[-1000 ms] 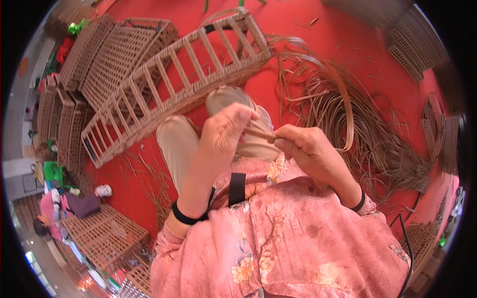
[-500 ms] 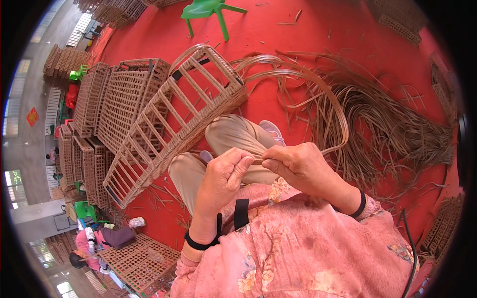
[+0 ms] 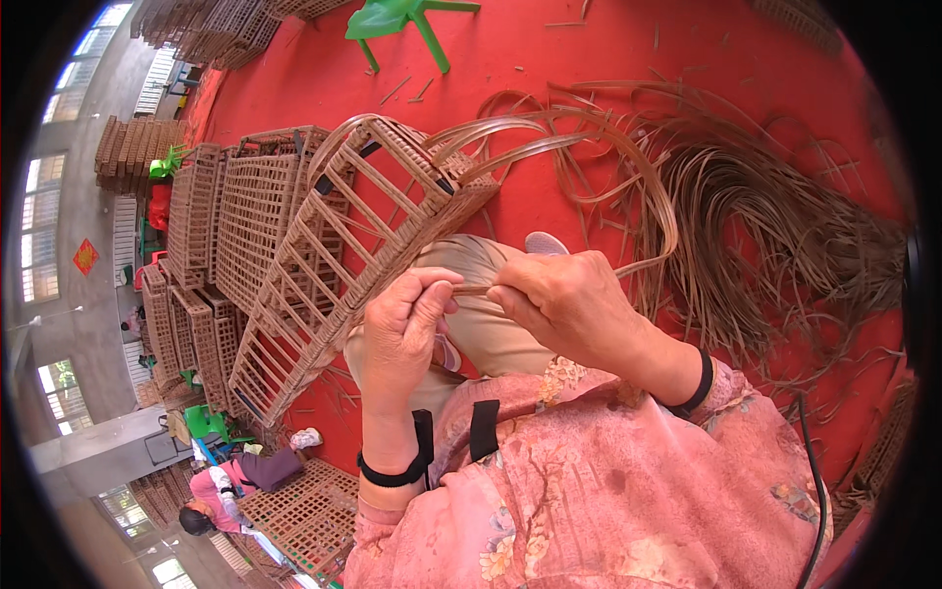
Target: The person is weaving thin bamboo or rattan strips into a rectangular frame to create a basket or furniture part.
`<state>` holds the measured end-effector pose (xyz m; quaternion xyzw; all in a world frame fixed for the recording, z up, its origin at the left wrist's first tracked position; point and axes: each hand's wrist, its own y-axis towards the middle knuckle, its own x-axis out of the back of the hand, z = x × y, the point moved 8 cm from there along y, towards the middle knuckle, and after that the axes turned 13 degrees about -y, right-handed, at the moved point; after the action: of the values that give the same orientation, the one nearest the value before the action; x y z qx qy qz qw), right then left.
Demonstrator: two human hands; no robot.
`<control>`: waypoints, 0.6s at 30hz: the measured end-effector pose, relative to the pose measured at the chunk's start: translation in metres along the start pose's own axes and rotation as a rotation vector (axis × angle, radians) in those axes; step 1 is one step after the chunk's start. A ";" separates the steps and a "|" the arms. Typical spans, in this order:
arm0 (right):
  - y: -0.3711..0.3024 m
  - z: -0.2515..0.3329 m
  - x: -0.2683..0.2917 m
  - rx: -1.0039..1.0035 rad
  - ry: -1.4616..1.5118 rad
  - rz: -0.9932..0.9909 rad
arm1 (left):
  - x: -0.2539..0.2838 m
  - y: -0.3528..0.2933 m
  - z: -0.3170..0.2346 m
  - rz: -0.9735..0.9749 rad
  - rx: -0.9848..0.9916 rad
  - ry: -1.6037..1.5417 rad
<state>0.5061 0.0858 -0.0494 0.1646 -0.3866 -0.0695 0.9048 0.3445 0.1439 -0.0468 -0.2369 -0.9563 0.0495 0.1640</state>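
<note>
Both our hands together: left hand (image 3: 407, 329) and right hand (image 3: 569, 309) pinch cane strip (image 3: 643, 172). Rattan frame (image 3: 358, 245) at ten o'clock looks partly woven; loose cane bundle (image 3: 775, 236) at two o'clock unused.

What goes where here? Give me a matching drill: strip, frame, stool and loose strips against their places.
Things:
1. strip
2. frame
3. stool
4. loose strips

Places:
A. top edge of the view, on the red floor
B. pinched between the left hand and right hand
C. spread over the floor to the person's right
D. leaning across the knees, to the left of the hands

Pairs: 1-B, 2-D, 3-A, 4-C
</note>
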 end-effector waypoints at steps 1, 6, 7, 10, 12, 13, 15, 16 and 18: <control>0.001 0.000 -0.002 -0.006 0.005 -0.002 | 0.002 0.003 0.000 -0.017 -0.001 -0.024; 0.005 -0.003 -0.005 -0.015 0.004 -0.040 | 0.000 0.010 0.002 -0.021 -0.015 0.012; 0.006 -0.003 -0.006 -0.017 0.005 -0.040 | 0.001 0.011 0.004 -0.009 0.005 -0.006; 0.010 -0.008 -0.010 -0.009 -0.021 -0.045 | 0.008 0.017 0.006 -0.058 -0.001 -0.074; 0.017 -0.016 -0.004 -0.061 -0.002 -0.160 | 0.019 0.026 -0.001 -0.154 -0.089 -0.107; 0.021 -0.019 -0.006 -0.062 0.000 -0.157 | 0.020 0.031 -0.003 -0.155 -0.086 -0.107; 0.029 -0.026 0.001 -0.097 -0.005 -0.289 | 0.032 0.038 -0.009 -0.294 -0.095 -0.187; 0.033 -0.028 0.001 -0.113 -0.005 -0.306 | 0.037 0.046 -0.009 -0.306 -0.149 -0.193; 0.041 -0.029 -0.003 -0.129 -0.010 -0.309 | 0.034 0.060 -0.011 -0.332 -0.166 -0.197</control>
<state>0.5251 0.1320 -0.0556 0.1632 -0.3558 -0.2334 0.8901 0.3456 0.2128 -0.0370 -0.0827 -0.9944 -0.0341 0.0554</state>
